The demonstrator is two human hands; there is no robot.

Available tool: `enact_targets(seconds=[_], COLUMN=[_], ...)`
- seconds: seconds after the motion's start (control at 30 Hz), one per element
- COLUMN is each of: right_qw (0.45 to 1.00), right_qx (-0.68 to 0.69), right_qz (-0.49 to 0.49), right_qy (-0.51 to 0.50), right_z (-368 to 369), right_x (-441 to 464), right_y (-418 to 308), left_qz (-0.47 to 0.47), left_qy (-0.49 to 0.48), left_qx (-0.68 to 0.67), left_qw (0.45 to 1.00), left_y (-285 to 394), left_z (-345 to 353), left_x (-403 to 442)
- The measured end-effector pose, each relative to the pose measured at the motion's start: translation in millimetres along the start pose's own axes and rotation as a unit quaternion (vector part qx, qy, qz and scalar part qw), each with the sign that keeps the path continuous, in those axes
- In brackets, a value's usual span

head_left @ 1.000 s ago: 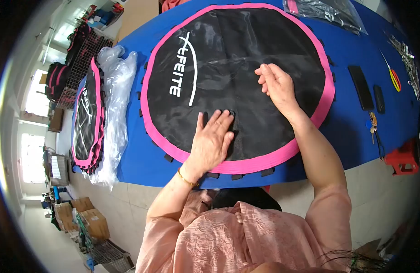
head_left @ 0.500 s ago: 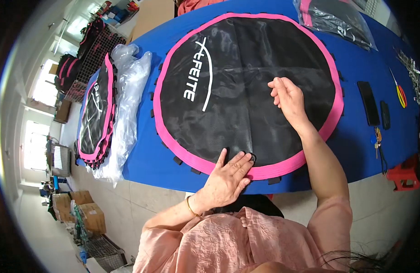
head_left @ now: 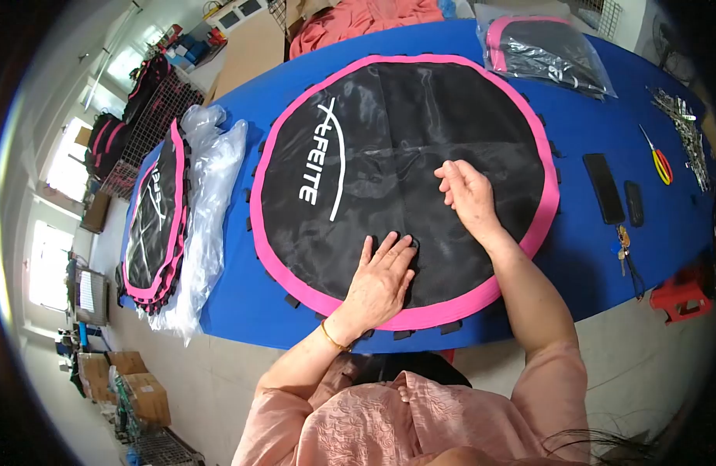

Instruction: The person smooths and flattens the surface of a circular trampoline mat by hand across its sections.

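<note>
A round black trampoline mat (head_left: pixel 373 272) with a pink border and white lettering lies spread on the blue-covered table. My left hand (head_left: pixel 379 281) rests palm down on its near part, fingers stretched out and slightly apart. By those fingertips shows a small dark loop (head_left: pixel 414 242), too small to name. Over the right half of the mat is my right hand (head_left: pixel 468 198), its fingers curled together. Whatever it may hold is hidden by the fingers.
Folded mats (head_left: pixel 152 225) and clear plastic bags (head_left: pixel 210 225) lie at left. A bagged mat (head_left: pixel 540 54) is at the far right. On the right lie a phone (head_left: pixel 603 189), a dark case (head_left: pixel 634 203), keys (head_left: pixel 623 242), yellow-red snips (head_left: pixel 661 165) and metal pieces (head_left: pixel 688 140). A red stool (head_left: pixel 680 301) stands below.
My left hand has slid inward from the pink border onto the black fabric, the dark loop moving along with it. My right hand keeps its curled pose. The whole view has shifted slightly.
</note>
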State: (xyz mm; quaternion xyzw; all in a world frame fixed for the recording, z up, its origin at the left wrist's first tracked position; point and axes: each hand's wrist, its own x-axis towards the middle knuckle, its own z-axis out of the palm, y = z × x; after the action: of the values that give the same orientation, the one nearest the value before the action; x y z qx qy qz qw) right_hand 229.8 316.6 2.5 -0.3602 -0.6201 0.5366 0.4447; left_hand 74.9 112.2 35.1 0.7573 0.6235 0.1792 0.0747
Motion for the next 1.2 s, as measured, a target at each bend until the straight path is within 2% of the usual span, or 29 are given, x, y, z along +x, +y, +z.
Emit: enact_targets(seconds=[0.2,0.27,0.43,0.53,0.7,0.83,0.9,0.97,1.03,1.1,1.17,1.2], right_qw=[1.0,1.0,1.0,1.0,1.0,1.0,1.0,1.0,0.999,1.0,1.0,0.999], right_qx=[-0.002,-0.01,-0.013,-0.006,-0.007,-0.007,-0.003,0.008,0.029,0.013,0.023,0.019], right_qz=[0.0,-0.003,0.003,-0.012,-0.014,-0.011,-0.007,-0.002,-0.003,0.015,-0.001,-0.018], right_qy=[-0.006,-0.004,-0.005,-0.007,-0.011,-0.008,-0.01,-0.004,-0.012,-0.011,-0.022,-0.027], right_z=[0.7,0.7,2.3,0.2,-0.1,-0.2,0.3,0.7,-0.4,-1.6,-3.4,-4.6], right_x=[-0.3,-0.5,0.7,-0.6,-0.5,0.5,0.7,0.0,2.0,1.2,3.8,5.5], right_y=[-1.8,-2.3,0.1,-1.7,-1.1,-2.3,-2.5,-2.3,4.3,-0.6,6.5,10.5], left_qz=[-0.013,0.0,0.016,0.03,0.01,-0.019,-0.033,-0.047,0.066,0.156,0.245,0.22], left_qy=[0.035,0.078,0.076,0.035,0.035,0.078,0.099,0.123,0.103,0.036,0.04,0.032], left_qx=[-0.066,-0.077,-0.049,0.001,0.014,-0.07,-0.275,-0.313,-0.405,-0.447,-0.548,-0.561], left_qw=[0.997,0.994,0.996,0.999,0.999,0.994,0.956,0.941,0.906,0.88,0.799,0.797], left_y=[4.3,9.2,5.6,0.2,-3.7,4.4,19.2,41.8,53.5,60.0,64.9,78.3], left_z=[-5.0,-12.8,-21.2,-14.8,-8.5,-24.0,-42.6,-66.4,-91.1,-116.8,-107.6,-114.9], left_x=[0.5,2.8,10.7,5.5,-3.6,-1.0,2.7,7.6,11.3,20.3,35.6,33.6])
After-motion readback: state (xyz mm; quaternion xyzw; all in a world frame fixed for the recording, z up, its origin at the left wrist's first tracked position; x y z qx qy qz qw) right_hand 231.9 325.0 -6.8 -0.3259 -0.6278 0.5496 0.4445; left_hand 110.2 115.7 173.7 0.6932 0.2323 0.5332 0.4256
